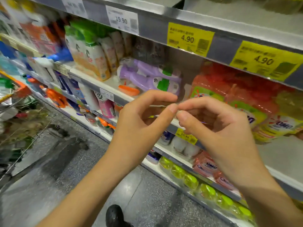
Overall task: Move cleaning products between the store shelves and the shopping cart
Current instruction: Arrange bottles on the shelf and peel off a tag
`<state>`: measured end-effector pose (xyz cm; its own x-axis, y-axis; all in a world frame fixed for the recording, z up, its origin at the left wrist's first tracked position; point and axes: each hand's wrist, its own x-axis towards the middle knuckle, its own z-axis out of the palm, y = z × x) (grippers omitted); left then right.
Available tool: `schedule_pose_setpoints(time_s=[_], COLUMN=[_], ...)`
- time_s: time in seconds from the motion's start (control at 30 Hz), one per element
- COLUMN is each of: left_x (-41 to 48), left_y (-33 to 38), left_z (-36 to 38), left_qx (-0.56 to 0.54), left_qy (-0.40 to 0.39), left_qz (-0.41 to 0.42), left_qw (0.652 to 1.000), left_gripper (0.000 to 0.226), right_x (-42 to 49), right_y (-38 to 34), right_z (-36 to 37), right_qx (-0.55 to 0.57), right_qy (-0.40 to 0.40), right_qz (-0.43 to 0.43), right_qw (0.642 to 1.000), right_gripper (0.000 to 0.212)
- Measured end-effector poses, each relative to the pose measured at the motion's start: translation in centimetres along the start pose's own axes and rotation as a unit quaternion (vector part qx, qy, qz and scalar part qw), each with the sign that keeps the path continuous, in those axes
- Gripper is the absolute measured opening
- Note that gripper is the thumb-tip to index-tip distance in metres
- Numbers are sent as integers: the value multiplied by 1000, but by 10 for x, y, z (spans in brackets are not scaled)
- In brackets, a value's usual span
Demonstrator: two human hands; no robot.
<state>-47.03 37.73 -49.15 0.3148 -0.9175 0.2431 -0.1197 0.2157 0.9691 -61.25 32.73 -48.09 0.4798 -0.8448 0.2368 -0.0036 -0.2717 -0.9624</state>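
Two hands are raised at centre: the left hand (141,122) and the right hand (218,128) are both loosely curled, fingertips met, and no object is seen in either. Two purple spray bottles (147,76) are laid flat on the shelf (101,84) at 12 o'clock, just beyond the hands. Two yellow price tags (188,38) are fixed at 1 to 2 o'clock. Red OMO packs (229,95) at 3 o'clock are partly hidden by the right hand. The shopping cart (16,102), at 9 o'clock, is blurred and cut off.
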Motion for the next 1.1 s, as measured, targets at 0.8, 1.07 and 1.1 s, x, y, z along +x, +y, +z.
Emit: schedule_pose_setpoints(time_s=[0.8,1.07,1.1], left_x=[181,211,214], left_y=[-173,-180,-181], left_z=[-182,-183,-184], left_qx=[29,60,60], left_qy=[-16,-39,-45], left_qz=[-66,-57,-56], left_qw=[997,996,996], left_gripper=[16,28,28], right_x=[199,232,233], right_y=[186,228,232], right_z=[142,148,148], right_qx=[-280,-639,-643], right_qy=[127,63,76], right_qz=[52,50,42], right_qw=[950,765,760], right_gripper=[45,91,92])
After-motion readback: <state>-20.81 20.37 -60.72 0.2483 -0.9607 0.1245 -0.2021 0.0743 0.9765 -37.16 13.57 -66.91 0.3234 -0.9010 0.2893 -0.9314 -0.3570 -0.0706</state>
